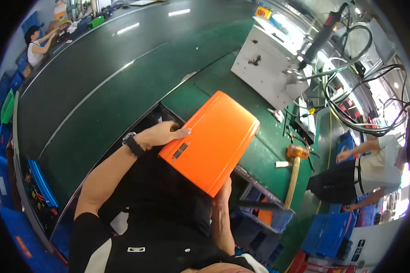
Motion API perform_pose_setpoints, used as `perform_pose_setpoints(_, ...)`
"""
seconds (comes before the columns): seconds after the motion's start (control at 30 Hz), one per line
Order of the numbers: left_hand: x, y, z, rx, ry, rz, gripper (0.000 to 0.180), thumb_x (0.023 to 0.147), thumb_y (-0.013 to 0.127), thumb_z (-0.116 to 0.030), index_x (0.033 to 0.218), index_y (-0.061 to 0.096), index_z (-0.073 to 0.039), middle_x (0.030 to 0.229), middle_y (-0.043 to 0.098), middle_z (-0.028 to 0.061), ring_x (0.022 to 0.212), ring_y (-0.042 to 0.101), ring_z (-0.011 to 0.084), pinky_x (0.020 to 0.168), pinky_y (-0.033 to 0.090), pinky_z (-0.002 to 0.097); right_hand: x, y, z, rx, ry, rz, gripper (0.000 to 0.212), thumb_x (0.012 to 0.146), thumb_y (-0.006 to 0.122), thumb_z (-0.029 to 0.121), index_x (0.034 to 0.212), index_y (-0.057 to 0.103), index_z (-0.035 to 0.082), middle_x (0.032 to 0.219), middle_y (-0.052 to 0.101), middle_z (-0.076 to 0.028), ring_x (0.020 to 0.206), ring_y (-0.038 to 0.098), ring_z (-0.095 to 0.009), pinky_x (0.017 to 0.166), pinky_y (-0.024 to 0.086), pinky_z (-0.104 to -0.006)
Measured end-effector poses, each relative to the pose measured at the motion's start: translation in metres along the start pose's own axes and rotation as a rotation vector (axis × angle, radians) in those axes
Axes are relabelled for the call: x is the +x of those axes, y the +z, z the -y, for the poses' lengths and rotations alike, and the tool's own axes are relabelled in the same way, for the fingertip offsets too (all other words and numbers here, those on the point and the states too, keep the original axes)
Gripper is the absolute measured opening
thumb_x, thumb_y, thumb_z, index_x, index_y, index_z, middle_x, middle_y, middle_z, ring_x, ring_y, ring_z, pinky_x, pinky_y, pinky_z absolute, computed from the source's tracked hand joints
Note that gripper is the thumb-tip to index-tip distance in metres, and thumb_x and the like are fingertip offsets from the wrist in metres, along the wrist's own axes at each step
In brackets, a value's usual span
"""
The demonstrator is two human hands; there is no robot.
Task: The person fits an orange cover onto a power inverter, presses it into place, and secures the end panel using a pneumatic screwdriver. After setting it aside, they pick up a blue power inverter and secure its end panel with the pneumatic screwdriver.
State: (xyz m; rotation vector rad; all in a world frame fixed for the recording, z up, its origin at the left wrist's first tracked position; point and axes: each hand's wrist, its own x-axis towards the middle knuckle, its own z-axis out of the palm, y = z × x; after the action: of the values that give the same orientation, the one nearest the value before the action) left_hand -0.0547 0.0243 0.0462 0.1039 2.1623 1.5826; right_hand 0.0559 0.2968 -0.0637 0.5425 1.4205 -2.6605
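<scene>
An orange rectangular panel (216,141) with rounded corners is held tilted in front of my body. A dark slotted patch marks its near left part. My left hand (166,133), with a watch on the wrist, grips its left edge, thumb on the upper face. At the near right corner my right hand (222,190) holds the panel from beneath; its fingers are hidden behind it. To the right, a mallet (293,179) with an orange head and wooden handle lies on the green table (259,168), beside a small white cylinder (282,164).
A grey metal box (271,66) stands at the far right of the table, near hanging cables (341,113) and a power tool (321,38). Below the table edge is an open bin (264,214). One person (360,170) stands at right; another (36,48) works far left.
</scene>
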Motion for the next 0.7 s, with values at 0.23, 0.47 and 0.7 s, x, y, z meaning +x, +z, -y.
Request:
perform_pose_setpoints(0.23, 0.02, 0.003, 0.03, -0.404, -0.001, 0.219, 0.074, 0.096, 0.071, -0.043, 0.143, 0.047, 0.009, 0.136, 0.062, 0.0167, 0.119, 0.065, 0.0226, 0.099, 0.056, 0.0375, 0.006, -0.018, -0.018, -0.13, -0.048, 0.094, 0.066, 0.108, 0.04, 0.056, 0.117, 0.064, -0.004, 0.108, 0.072, -0.01, 0.094, 0.069, -0.017, 0.081, 0.056, -0.033)
perform_pose_setpoints(0.47, -0.016, 0.05, 0.054, -0.52, 0.069, 0.128, 0.095, 0.086, 0.081, -0.042, 0.153, 0.031, 0.005, 0.147, 0.049, 0.0149, 0.134, 0.051, 0.0241, 0.111, 0.044, 0.0399, 0.004, -0.056, 0.008, -0.112, -0.01, 0.185, 0.059, 0.111, 0.039, 0.05, 0.115, 0.067, -0.002, 0.097, 0.071, -0.007, 0.077, 0.066, -0.012, 0.068, 0.054, -0.0281)
perform_pose_setpoints(0.7, -0.008, 0.057, 0.076, -0.638, 0.144, 0.099, 0.079, 0.089, 0.078, -0.031, 0.148, 0.037, 0.004, 0.14, 0.054, 0.0132, 0.126, 0.056, 0.0207, 0.108, 0.047, 0.0385, 0.005, -0.053, 0.011, -0.157, -0.046, 0.228, 0.053, 0.112, 0.041, 0.044, 0.115, 0.067, -0.002, 0.097, 0.072, -0.007, 0.08, 0.068, -0.013, 0.071, 0.056, -0.0289)
